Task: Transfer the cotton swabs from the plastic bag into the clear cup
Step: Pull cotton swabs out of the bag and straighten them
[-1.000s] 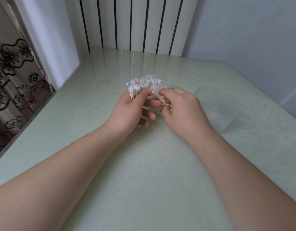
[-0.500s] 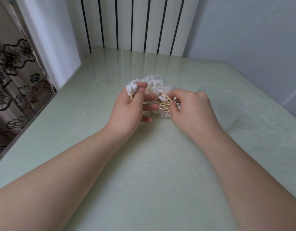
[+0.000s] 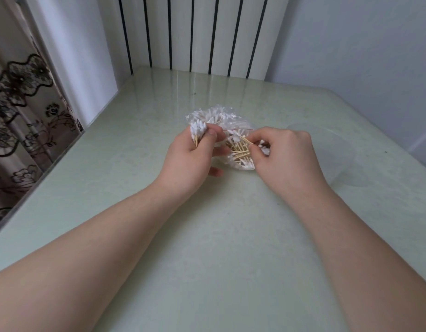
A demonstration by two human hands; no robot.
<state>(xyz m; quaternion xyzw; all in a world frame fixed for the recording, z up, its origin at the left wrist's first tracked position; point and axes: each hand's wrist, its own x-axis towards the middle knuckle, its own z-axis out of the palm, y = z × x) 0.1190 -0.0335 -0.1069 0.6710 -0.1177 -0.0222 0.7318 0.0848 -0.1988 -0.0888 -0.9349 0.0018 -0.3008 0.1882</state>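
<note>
A clear plastic bag full of white-tipped wooden cotton swabs lies at the table's middle. My left hand grips a small upright bundle of swabs between thumb and fingers, at the bag's left side. My right hand pinches loose swabs at the bag's near end, their sticks crossing each other. The clear cup stands just right of my right hand, faint against the table and partly hidden by the hand.
The pale green table has a glossy top. Its left edge drops off beside a flowered curtain. A white striped panel and walls close the back and right.
My left hand has lifted its bundle a little and keeps hold of it. My right hand has drawn loose swabs out at the bag's near end, so more wooden sticks show.
</note>
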